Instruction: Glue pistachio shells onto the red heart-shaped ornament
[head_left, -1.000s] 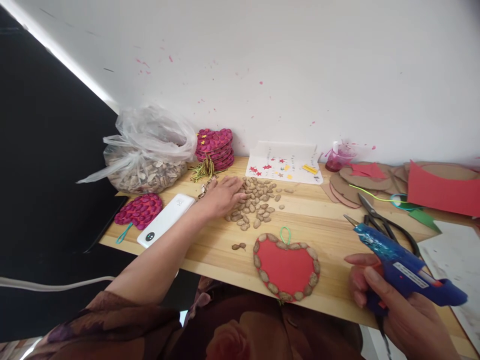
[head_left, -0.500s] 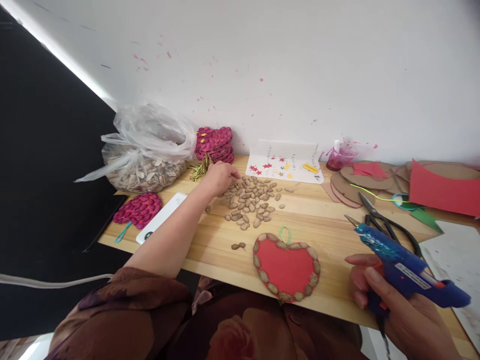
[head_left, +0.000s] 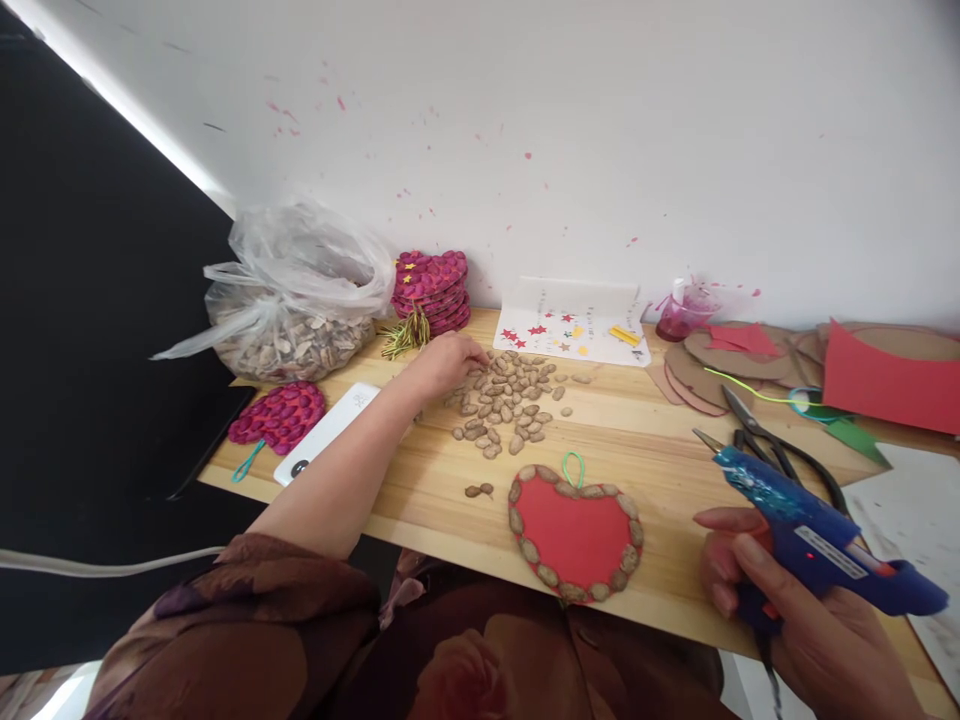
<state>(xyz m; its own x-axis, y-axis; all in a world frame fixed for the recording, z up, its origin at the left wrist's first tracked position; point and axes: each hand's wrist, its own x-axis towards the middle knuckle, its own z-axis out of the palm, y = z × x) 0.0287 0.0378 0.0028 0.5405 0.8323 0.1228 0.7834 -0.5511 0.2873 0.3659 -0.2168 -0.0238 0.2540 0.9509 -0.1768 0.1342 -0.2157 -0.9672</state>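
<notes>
Reaching over the table (head_left: 420, 500), the left hand (head_left: 444, 365) is at the far left edge of the loose peanuts (head_left: 517, 395), fingers bent down; whether that grip pinches a shell or only touches the pile, I cannot tell. Each peanut should be light, dry and slightly rough, with a shell that could crack under a hard squeeze, so a gentle pinch across the middle suits it. The right hand (head_left: 821, 630) has its grip wrapped round the blue glue gun (head_left: 795, 530), which is likely stiff and heavier than anything near it (its metal tip (head_left: 706, 440) may be hot, so fingers belong well back). Between the hands, at the table's front edge, lies the red heart (head_left: 574, 530), rimmed with peanuts. It looks flat, light and fairly stiff, best lifted from under its outer edge.
</notes>
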